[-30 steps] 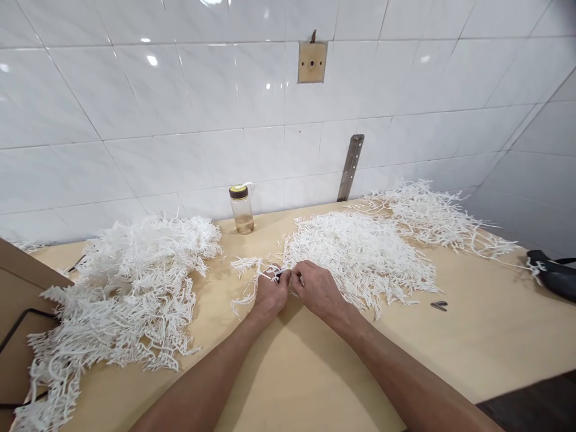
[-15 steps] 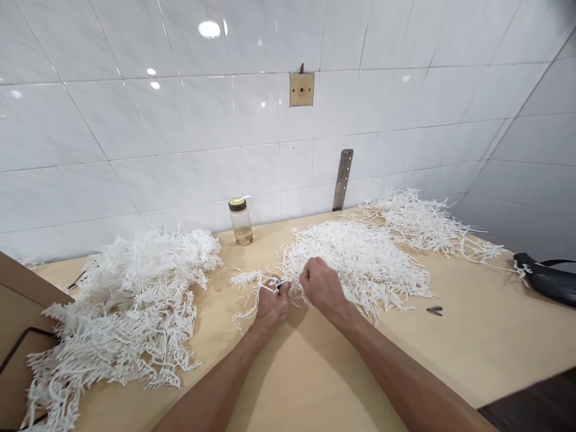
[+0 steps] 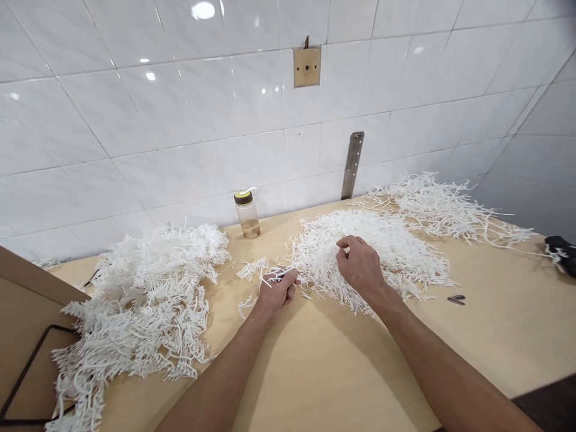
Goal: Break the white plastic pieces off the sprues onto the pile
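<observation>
My left hand (image 3: 275,294) is closed on a white branched strand (image 3: 269,275), its thumb pressed against the forefinger. A small dark thing also shows by that thumb, mostly hidden by the fingers. Loose white strands lie just beyond this hand. To the right, my right hand (image 3: 360,264) hovers over the near part of a heap of short white pieces (image 3: 373,231). Its fingers are loosely curled, with a gap between forefinger and thumb and nothing visible in it.
A big pile of white branched strands (image 3: 148,300) lies at left beside a brown box (image 3: 31,324). More strands (image 3: 441,204) lie at the back right. A bottle (image 3: 247,219) stands near the tiled wall. Small dark snips-like pieces (image 3: 456,299) and a black item (image 3: 560,252) lie right.
My right hand has moved right, away from my left hand, and its fingers have loosened. The left hand still grips the white strand. The view has shifted slightly.
</observation>
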The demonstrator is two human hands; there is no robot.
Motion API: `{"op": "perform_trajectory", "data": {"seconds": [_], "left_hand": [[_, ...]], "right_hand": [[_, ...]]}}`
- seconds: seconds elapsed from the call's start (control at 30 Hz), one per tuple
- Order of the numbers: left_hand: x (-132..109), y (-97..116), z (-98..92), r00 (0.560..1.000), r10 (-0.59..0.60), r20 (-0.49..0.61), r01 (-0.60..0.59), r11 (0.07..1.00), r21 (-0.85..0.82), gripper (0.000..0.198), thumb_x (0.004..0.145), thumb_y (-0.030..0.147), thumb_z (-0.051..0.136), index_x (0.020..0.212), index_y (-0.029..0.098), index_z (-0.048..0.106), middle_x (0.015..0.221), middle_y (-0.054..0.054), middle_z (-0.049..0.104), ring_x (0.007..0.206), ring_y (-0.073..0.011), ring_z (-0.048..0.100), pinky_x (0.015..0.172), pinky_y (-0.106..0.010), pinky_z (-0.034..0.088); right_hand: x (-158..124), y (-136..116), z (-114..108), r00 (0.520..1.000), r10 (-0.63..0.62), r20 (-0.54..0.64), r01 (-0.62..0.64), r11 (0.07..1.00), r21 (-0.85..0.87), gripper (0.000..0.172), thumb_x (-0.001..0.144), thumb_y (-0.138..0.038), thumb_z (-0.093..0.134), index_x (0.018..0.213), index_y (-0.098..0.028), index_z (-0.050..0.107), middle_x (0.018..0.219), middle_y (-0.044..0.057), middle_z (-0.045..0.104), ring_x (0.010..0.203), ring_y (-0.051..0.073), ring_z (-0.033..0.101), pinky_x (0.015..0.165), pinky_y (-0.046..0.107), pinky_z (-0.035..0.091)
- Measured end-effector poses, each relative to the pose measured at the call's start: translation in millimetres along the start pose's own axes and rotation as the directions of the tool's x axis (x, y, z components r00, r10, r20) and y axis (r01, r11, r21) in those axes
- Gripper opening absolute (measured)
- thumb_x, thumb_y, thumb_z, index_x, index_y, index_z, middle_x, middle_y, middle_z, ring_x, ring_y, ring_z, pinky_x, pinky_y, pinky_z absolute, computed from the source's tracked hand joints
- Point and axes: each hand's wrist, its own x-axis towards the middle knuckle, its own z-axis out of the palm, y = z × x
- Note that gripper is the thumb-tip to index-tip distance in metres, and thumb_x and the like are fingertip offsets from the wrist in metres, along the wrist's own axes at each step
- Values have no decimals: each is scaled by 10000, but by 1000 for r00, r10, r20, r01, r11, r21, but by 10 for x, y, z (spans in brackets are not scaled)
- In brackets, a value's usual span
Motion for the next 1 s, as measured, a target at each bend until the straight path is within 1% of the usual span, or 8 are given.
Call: {"op": "perform_trajectory", "data": {"seconds": [0.13,0.17,0.23,0.37,0.47,0.7,0.87,1.0], "left_hand": [[9,8,3,1000,-21,3,21,1000,-11,378,755,495,694,659,140,604,399,64,420,349,-45,291,372,-198,161],[10,13,6,1000,-26,-9,26,1000,-9,389,750,504,699,659,138,607,404,61,428,351,-45,298,370,-197,167],[10,17,15,999,-24,-43,24,1000,0,412,743,528,706,661,136,609,408,58,436,353,-47,311,366,-195,182],[24,-22,45,995,14,-97,-11,1000,29,425,732,549,718,655,151,592,390,64,421,351,-54,322,364,-191,213],[45,-80,67,987,60,-147,-45,994,103,402,750,529,703,632,164,581,381,63,419,352,-62,337,368,-191,238],[42,-111,115,954,163,-250,-105,967,232,307,753,464,705,688,178,615,437,55,489,385,-83,415,403,-196,322],[11,-60,117,937,233,-259,-152,942,300,328,759,465,692,624,193,568,423,67,450,389,-84,396,408,-201,305],[21,-84,69,945,197,-261,-100,934,343,358,761,475,683,590,197,536,428,64,445,403,-89,383,427,-216,302]], "right_hand": [[-35,-152,-67,1000,0,-2,0,992,127,200,806,-166,481,888,-160,664,879,94,687,631,176,591,674,328,454],[-59,-221,-79,999,16,33,-22,980,198,191,820,-198,498,893,-163,671,825,77,690,590,164,578,655,319,460],[-128,-371,-86,980,46,196,-109,938,329,207,851,-274,521,932,-180,687,714,38,685,556,160,576,591,291,462],[-273,-598,-51,847,36,530,-301,855,422,263,873,-364,529,954,-185,704,656,7,666,493,135,571,473,239,447],[-314,-650,-24,742,37,669,-433,789,437,258,880,-365,511,862,-190,700,546,-38,574,360,102,477,350,213,391],[-282,-649,-8,685,128,718,-585,683,436,141,818,-248,546,752,-182,652,534,-63,524,316,64,434,286,178,363],[-317,-640,37,673,110,731,-601,656,456,140,814,-266,548,710,-186,596,537,-73,486,316,61,443,287,176,380],[-337,-649,50,664,95,742,-587,681,438,140,819,-283,556,712,-193,554,553,-76,488,306,61,461,275,168,352]]}}
